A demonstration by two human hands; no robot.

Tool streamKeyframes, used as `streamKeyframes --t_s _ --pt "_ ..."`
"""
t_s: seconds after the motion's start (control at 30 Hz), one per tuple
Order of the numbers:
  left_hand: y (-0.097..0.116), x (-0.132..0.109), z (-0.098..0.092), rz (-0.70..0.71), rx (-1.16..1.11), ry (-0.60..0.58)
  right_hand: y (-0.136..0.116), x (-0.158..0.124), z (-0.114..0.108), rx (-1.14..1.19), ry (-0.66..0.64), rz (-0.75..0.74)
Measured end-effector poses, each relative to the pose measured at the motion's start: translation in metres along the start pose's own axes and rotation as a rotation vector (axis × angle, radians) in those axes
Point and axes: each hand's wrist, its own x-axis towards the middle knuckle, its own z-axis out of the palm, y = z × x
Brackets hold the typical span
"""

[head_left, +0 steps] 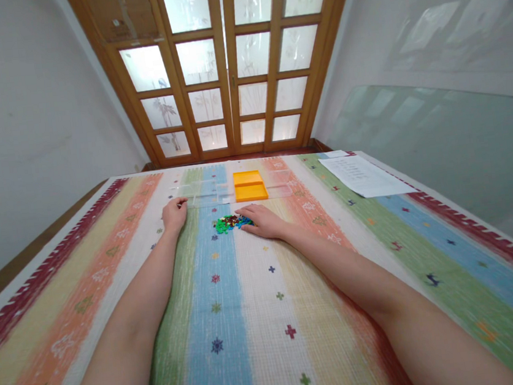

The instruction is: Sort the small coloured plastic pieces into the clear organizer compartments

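A small heap of green, blue and dark red pieces [230,223] lies on the striped tablecloth, too small to name by kind. My right hand [260,221] rests at the heap's right side, its fingers stretched out and touching the blue pieces. My left hand [175,214] is at the left end of a clear plastic compartment tray [205,193]. Its thumb and fingertips are pinched together; whatever is between them is too small to make out. An open yellow box [251,192] stands between the clear tray and another clear container [279,183] on the right.
Printed white paper [366,175] lies at the table's far right. The striped tablecloth [261,315] covers the table. Wooden glass-paned doors [228,66] stand beyond its far edge, and a glass panel [439,134] leans by the right wall.
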Motion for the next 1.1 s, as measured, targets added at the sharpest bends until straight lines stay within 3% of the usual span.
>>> streamKeyframes --t_s 0.4,0.7,0.83,0.93,1.1 --pt "0.005 -0.002 0.003 0.017 0.027 -0.02 0.002 0.0 0.003 -0.003 0.012 -0.001" --pt "0.006 -0.003 0.004 0.112 -0.033 0.015 0.003 0.0 0.004 -0.004 0.023 -0.005" --pt "0.014 -0.005 0.004 0.226 -0.041 0.016 0.004 0.0 0.005 0.004 0.031 -0.015" --pt "0.025 -0.011 0.006 0.351 -0.074 -0.096 0.003 0.0 0.004 0.003 0.033 -0.015" --pt "0.045 -0.024 0.008 0.487 -0.163 -0.452 0.002 -0.001 0.001 0.004 0.032 -0.017"
